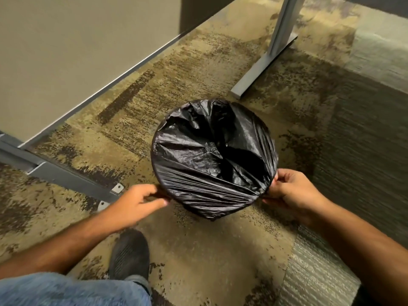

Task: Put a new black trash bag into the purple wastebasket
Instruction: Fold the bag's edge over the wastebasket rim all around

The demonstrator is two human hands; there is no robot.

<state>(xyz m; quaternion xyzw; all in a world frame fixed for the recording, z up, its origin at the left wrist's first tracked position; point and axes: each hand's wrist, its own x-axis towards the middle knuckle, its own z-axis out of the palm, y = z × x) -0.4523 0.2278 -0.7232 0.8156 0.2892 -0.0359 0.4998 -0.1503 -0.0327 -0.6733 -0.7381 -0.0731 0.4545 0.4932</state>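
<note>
A black trash bag (209, 155) is stretched over the round mouth of the wastebasket and folded down over its near side; it hides the basket, so no purple shows. The bag sags into the opening in crumpled folds. My left hand (136, 202) pinches the bag's edge at the lower left of the rim. My right hand (289, 193) grips the bag's edge at the lower right of the rim. The plastic is pulled taut between both hands.
The basket stands on mottled tan and brown carpet. A grey desk leg with a flat foot (262, 65) stands just behind it. A partition panel with a metal base (66, 173) runs along the left. My black shoe (130, 255) is near the basket's front.
</note>
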